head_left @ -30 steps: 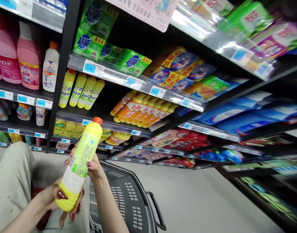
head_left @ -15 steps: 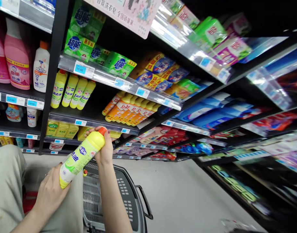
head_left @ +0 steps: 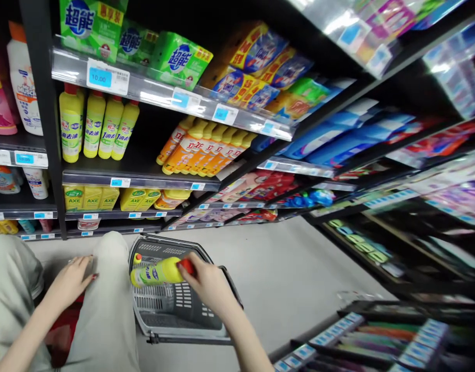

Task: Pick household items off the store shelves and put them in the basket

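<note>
My right hand (head_left: 206, 281) is closed round the red cap of a yellow dish soap bottle (head_left: 157, 272). Tilted nearly flat, the bottle hangs over the grey shopping basket (head_left: 144, 323) on the floor. Inside the basket, at its far left, shows the red cap of another yellow bottle (head_left: 137, 258), mostly hidden by the held one. My left hand (head_left: 71, 281) holds nothing; its fingers are apart, beside my knee.
Similar yellow bottles (head_left: 92, 124) stand on the shelf ahead, with orange bottles (head_left: 204, 150) to their right. Yellow AXE bottles (head_left: 92, 198) fill part of a lower shelf. Green soap packs (head_left: 183, 61) lie above. Grey floor (head_left: 268, 268) stretches right of the basket.
My left hand has let go of the bottle and drawn back to my knee. My right hand has carried the bottle down and right, over the basket. The view has shifted too.
</note>
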`<action>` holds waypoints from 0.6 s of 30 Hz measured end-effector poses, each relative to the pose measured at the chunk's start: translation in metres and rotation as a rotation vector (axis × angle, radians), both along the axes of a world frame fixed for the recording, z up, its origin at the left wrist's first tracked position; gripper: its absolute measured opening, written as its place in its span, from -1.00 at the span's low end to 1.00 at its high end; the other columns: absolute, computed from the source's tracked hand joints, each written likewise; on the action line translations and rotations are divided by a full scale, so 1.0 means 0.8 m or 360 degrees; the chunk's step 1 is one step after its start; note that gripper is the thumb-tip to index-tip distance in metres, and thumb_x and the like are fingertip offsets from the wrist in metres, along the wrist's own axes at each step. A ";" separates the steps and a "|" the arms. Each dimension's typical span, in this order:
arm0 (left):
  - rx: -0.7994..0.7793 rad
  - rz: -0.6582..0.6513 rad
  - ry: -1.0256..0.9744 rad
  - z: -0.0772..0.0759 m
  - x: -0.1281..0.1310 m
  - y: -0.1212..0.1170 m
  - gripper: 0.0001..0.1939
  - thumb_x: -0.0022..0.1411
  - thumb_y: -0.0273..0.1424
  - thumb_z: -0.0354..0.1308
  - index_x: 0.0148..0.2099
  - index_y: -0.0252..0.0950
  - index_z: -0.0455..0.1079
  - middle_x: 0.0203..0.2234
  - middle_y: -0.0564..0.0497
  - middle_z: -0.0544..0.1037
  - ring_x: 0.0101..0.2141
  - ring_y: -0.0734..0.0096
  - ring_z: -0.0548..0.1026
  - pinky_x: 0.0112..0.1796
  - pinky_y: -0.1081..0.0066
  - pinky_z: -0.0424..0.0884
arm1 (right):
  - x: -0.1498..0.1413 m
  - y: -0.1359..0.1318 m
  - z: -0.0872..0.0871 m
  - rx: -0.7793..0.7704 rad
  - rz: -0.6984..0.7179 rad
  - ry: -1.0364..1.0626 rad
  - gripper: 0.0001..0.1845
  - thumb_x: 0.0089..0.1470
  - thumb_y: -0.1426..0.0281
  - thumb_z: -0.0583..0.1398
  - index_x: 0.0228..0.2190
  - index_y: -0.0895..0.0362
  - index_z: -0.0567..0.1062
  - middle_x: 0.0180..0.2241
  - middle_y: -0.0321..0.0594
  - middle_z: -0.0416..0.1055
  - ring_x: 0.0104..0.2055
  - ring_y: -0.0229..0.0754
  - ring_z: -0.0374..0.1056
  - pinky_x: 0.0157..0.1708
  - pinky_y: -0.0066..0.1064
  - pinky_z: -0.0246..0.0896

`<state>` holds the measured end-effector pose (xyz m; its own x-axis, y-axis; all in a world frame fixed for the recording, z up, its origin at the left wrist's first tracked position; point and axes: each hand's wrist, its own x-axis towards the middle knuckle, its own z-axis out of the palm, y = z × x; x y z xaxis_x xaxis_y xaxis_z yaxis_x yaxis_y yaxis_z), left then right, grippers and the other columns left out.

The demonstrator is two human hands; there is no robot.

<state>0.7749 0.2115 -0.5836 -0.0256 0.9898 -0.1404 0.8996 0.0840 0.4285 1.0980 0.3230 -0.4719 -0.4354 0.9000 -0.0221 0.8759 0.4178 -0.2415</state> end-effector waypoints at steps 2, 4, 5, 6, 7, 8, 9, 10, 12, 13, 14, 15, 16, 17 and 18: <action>-0.0150 0.0099 0.0102 -0.010 -0.018 0.003 -0.55 0.27 -0.43 0.00 0.17 -0.51 0.26 0.01 -0.38 0.48 0.01 -0.09 0.46 0.00 0.02 0.37 | 0.001 0.018 -0.068 -0.0132 -0.0129 -0.0226 -0.77 0.22 0.29 0.04 -0.30 0.16 0.40 -0.41 -0.10 0.50 -0.32 -0.10 0.45 -0.35 -0.41 0.17; -0.0307 0.0162 0.0185 -0.020 -0.031 0.005 -0.55 0.25 -0.47 -0.02 0.15 -0.58 0.26 -0.04 -0.43 0.50 -0.05 -0.16 0.50 -0.08 0.02 0.41 | -0.006 0.037 -0.133 -0.0274 -0.0215 -0.0302 -0.82 0.19 0.37 0.10 -0.25 0.22 0.43 -0.34 -0.02 0.52 -0.25 -0.07 0.47 -0.30 -0.40 0.20; -0.0374 0.0174 0.0211 -0.024 -0.035 0.005 -0.55 0.26 -0.47 -0.04 0.16 -0.59 0.25 -0.05 -0.44 0.51 -0.07 -0.17 0.51 -0.09 0.03 0.41 | -0.011 0.046 -0.164 -0.0342 -0.0248 -0.0312 -0.83 0.17 0.40 0.13 -0.24 0.24 0.45 -0.33 0.00 0.52 -0.24 -0.07 0.47 -0.28 -0.39 0.21; -0.0430 0.0175 0.0229 -0.028 -0.036 0.006 -0.54 0.27 -0.46 -0.06 0.16 -0.60 0.24 -0.05 -0.44 0.51 -0.07 -0.17 0.51 -0.10 0.03 0.41 | -0.017 0.053 -0.193 -0.0406 -0.0275 -0.0310 -0.82 0.15 0.42 0.16 -0.22 0.27 0.45 -0.32 -0.02 0.51 -0.23 -0.09 0.47 -0.25 -0.38 0.24; -0.0478 0.0170 0.0241 -0.031 -0.037 0.006 -0.53 0.28 -0.45 -0.08 0.17 -0.61 0.23 -0.04 -0.45 0.50 -0.06 -0.18 0.50 -0.09 0.04 0.40 | -0.024 0.059 -0.220 -0.0473 -0.0307 -0.0309 -0.80 0.14 0.43 0.19 -0.19 0.28 0.46 -0.30 -0.04 0.51 -0.23 -0.11 0.46 -0.22 -0.35 0.27; -0.0521 0.0160 0.0246 -0.033 -0.035 0.007 -0.51 0.28 -0.44 -0.09 0.19 -0.60 0.21 -0.02 -0.45 0.49 -0.05 -0.17 0.50 -0.08 0.05 0.40 | -0.030 0.064 -0.245 -0.0539 -0.0341 -0.0303 -0.77 0.15 0.41 0.20 -0.17 0.28 0.45 -0.27 -0.08 0.50 -0.21 -0.14 0.45 -0.17 -0.31 0.29; -0.0561 0.0149 0.0247 -0.035 -0.033 0.008 -0.50 0.29 -0.43 -0.09 0.21 -0.60 0.20 -0.01 -0.44 0.49 -0.04 -0.16 0.49 -0.06 0.06 0.39 | -0.037 0.068 -0.268 -0.0601 -0.0376 -0.0288 -0.75 0.16 0.39 0.21 -0.14 0.26 0.45 -0.24 -0.12 0.49 -0.20 -0.16 0.44 -0.14 -0.27 0.31; -0.0596 0.0143 0.0246 -0.037 -0.030 0.009 -0.49 0.29 -0.41 -0.09 0.22 -0.59 0.19 0.01 -0.43 0.48 -0.02 -0.15 0.48 -0.05 0.07 0.38 | -0.043 0.071 -0.289 -0.0657 -0.0412 -0.0265 -0.72 0.17 0.35 0.21 -0.12 0.24 0.44 -0.21 -0.15 0.47 -0.18 -0.17 0.43 -0.11 -0.23 0.33; -0.0659 0.0153 0.0242 -0.040 -0.025 0.012 -0.47 0.29 -0.42 -0.10 0.24 -0.58 0.17 0.04 -0.42 0.46 0.01 -0.14 0.46 -0.03 0.09 0.37 | -0.055 0.078 -0.324 -0.0744 -0.0486 -0.0190 -0.70 0.18 0.30 0.20 -0.11 0.22 0.44 -0.18 -0.16 0.46 -0.16 -0.16 0.42 -0.10 -0.20 0.34; -0.0683 0.0168 0.0240 -0.043 -0.022 0.012 -0.46 0.28 -0.43 -0.10 0.25 -0.59 0.16 0.05 -0.42 0.45 0.02 -0.14 0.45 -0.01 0.09 0.36 | -0.060 0.081 -0.337 -0.0773 -0.0518 -0.0136 -0.69 0.19 0.27 0.19 -0.11 0.21 0.44 -0.19 -0.17 0.45 -0.16 -0.16 0.42 -0.10 -0.21 0.35; -0.0701 0.0187 0.0237 -0.046 -0.020 0.013 -0.45 0.27 -0.44 -0.09 0.26 -0.60 0.15 0.06 -0.43 0.44 0.03 -0.14 0.45 0.00 0.09 0.35 | -0.065 0.084 -0.347 -0.0793 -0.0543 -0.0068 -0.68 0.19 0.25 0.18 -0.11 0.21 0.44 -0.20 -0.18 0.45 -0.17 -0.17 0.42 -0.12 -0.22 0.35; -0.0719 0.0211 0.0231 -0.049 -0.018 0.013 -0.44 0.25 -0.46 -0.09 0.26 -0.61 0.16 0.06 -0.45 0.44 0.04 -0.15 0.44 0.01 0.08 0.34 | -0.070 0.087 -0.355 -0.0804 -0.0557 0.0015 -0.66 0.20 0.22 0.17 -0.11 0.21 0.44 -0.24 -0.19 0.46 -0.21 -0.18 0.43 -0.14 -0.22 0.36; -0.0731 0.0238 0.0221 -0.054 -0.016 0.013 -0.44 0.24 -0.47 -0.08 0.25 -0.63 0.16 0.07 -0.46 0.43 0.05 -0.16 0.43 0.02 0.07 0.33 | -0.075 0.090 -0.359 -0.0806 -0.0556 0.0117 -0.65 0.20 0.19 0.16 -0.11 0.19 0.44 -0.29 -0.21 0.46 -0.26 -0.19 0.44 -0.18 -0.23 0.37; -0.0737 0.0265 0.0207 -0.059 -0.015 0.013 -0.43 0.22 -0.48 -0.08 0.25 -0.64 0.16 0.08 -0.48 0.41 0.06 -0.16 0.42 0.04 0.06 0.32 | -0.079 0.093 -0.362 -0.0801 -0.0534 0.0239 -0.63 0.18 0.15 0.15 -0.14 0.17 0.45 -0.37 -0.23 0.46 -0.32 -0.18 0.44 -0.23 -0.22 0.37; -0.0747 0.0296 0.0184 -0.065 -0.013 0.013 -0.41 0.19 -0.50 -0.07 0.25 -0.65 0.16 0.09 -0.50 0.40 0.07 -0.17 0.41 0.05 0.05 0.31 | -0.083 0.095 -0.363 -0.0790 -0.0482 0.0385 -0.62 0.15 0.10 0.13 -0.18 0.13 0.47 -0.47 -0.25 0.43 -0.40 -0.15 0.44 -0.30 -0.20 0.37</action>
<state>0.7644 0.2218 -0.6358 -0.2366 0.7981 -0.5542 0.8904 0.4063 0.2050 1.0318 0.3989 -0.7623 -0.2075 0.8919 -0.4018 0.8342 -0.0532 -0.5489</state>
